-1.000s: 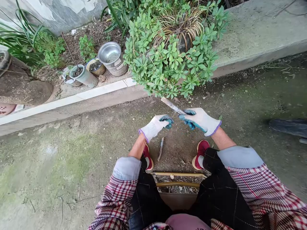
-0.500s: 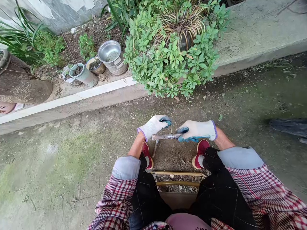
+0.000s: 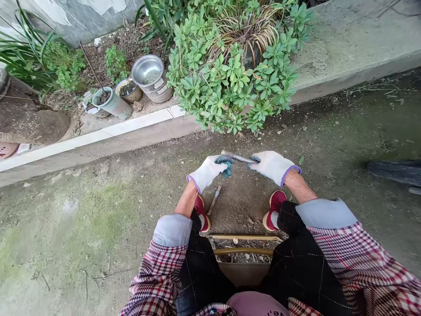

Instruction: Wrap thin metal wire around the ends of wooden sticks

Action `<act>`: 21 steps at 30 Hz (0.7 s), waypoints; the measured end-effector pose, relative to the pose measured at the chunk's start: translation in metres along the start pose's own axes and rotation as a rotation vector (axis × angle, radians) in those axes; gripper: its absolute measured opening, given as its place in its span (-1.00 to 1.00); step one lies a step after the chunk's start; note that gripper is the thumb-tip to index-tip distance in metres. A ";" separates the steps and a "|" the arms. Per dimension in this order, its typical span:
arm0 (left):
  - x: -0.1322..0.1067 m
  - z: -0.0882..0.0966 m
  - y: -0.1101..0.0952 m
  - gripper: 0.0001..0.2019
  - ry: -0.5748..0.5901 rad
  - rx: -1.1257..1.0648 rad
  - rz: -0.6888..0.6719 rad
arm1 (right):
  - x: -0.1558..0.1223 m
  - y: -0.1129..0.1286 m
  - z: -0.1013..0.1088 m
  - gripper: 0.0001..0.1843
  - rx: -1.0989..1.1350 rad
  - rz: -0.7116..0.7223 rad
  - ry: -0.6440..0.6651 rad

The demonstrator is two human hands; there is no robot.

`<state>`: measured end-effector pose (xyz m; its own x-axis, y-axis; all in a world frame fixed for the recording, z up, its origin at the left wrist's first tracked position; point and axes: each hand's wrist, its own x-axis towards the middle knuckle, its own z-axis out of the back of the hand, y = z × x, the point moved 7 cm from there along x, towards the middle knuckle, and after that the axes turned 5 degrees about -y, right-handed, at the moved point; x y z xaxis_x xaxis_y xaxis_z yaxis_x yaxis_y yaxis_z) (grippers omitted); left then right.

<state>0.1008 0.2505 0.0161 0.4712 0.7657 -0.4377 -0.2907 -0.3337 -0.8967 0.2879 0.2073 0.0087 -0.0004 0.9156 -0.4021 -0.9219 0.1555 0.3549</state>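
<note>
My right hand [image 3: 271,166], in a white glove with a blue-green coated palm, is closed on a short stick [image 3: 240,157] with silvery wire wound round its middle. The stick points left and is slightly tilted. Its far end lies just above the curled fingers of my left hand [image 3: 213,169], which wears a matching glove. The left thumb and fingers are pressed together; what is between them is too small to make out. A second short stick [image 3: 214,199], with a wrapped-looking upper end, is on the ground beside my left shoe [image 3: 202,213].
Ahead, a leafy green plant [image 3: 230,96] overhangs the raised bed's edge. Several pots stand left of it, including a metal pot [image 3: 148,72]. Yellowish metal bars [image 3: 245,251] lie between my legs. A dark long object [image 3: 396,171] is on the ground at right.
My right hand has raised the wire-wrapped stick forward and tilted it, bringing its left end over my left fingers. The second stick now shows more fully. My left fingers have curled in more.
</note>
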 end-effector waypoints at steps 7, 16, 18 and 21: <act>-0.001 -0.004 -0.005 -0.88 0.076 -0.025 -0.031 | -0.011 0.011 -0.002 -0.66 0.970 -0.097 0.030; 0.002 -0.005 0.002 -0.90 0.116 -0.022 -0.044 | -0.024 0.011 0.016 -0.53 1.452 -0.065 -0.027; 0.004 -0.005 0.006 -0.88 0.130 -0.060 -0.015 | -0.025 0.008 0.020 -0.49 1.495 -0.055 -0.055; 0.004 -0.007 0.008 -0.74 0.193 -0.139 0.019 | -0.024 0.003 0.023 -0.50 1.507 -0.071 -0.085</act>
<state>0.1065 0.2466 0.0070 0.6209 0.6441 -0.4468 -0.1898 -0.4295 -0.8829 0.2936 0.1940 0.0389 0.0960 0.9001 -0.4250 0.3291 0.3742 0.8670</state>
